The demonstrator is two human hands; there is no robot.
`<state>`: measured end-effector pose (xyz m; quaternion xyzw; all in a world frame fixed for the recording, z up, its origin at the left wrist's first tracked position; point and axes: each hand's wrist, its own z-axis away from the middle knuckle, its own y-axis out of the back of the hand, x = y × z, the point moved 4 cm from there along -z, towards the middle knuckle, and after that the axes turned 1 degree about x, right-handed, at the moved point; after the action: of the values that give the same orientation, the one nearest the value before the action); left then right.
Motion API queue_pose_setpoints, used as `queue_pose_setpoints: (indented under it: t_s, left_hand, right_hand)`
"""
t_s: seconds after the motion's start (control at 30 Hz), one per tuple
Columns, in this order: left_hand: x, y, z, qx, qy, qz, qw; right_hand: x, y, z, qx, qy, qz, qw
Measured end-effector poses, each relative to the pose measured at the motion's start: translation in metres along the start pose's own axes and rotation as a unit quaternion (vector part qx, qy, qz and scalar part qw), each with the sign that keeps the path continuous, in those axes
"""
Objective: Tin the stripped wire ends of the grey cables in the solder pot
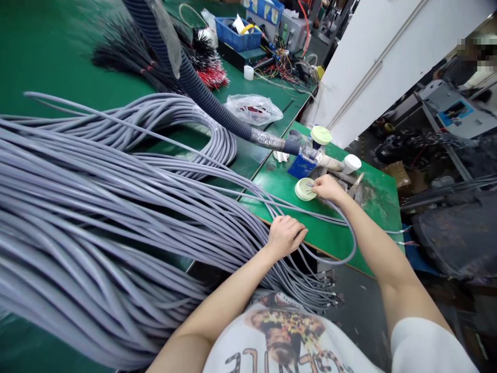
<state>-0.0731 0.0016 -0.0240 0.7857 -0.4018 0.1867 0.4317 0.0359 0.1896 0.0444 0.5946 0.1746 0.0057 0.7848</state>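
Observation:
A huge bundle of grey sheathed cables lies across the green workbench and fills the left of the view. My left hand rests on the cables, its fingers closed over several strands at the bench edge. My right hand pinches one grey cable close to its thin stripped end. Right by those fingers lies a pale green round disc. Just beyond stand a blue block and a white pipe fitting under the end of a dark corrugated hose.
A second pale green disc sits above the fitting. Metal-tipped cable ends hang past the bench edge. Farther back are black and red wire bunches, a plastic bag, and a blue crate. A white pillar stands to the right.

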Motion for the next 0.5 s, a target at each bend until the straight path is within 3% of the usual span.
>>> queue_pose_setpoints:
  t_s: [0.17,0.27,0.37,0.5]
  left_hand:
    - [-0.001,-0.001,0.001,-0.004,0.0,0.007,1.0]
    - [-0.002,-0.001,0.001,-0.003,0.002,0.005,1.0]
    - [-0.002,-0.001,0.0,-0.002,0.001,0.006,1.0]
    - [-0.002,-0.002,0.001,0.002,-0.001,0.007,1.0]
  right_hand:
    - [0.001,-0.001,-0.006,0.001,-0.002,-0.002,1.0]
    - [0.01,0.009,-0.003,0.012,0.0,-0.027,1.0]
    - [0.034,0.027,0.003,0.035,-0.014,-0.062,0.997]
    - [0.085,0.044,0.005,0.075,-0.073,-0.101,0.989]
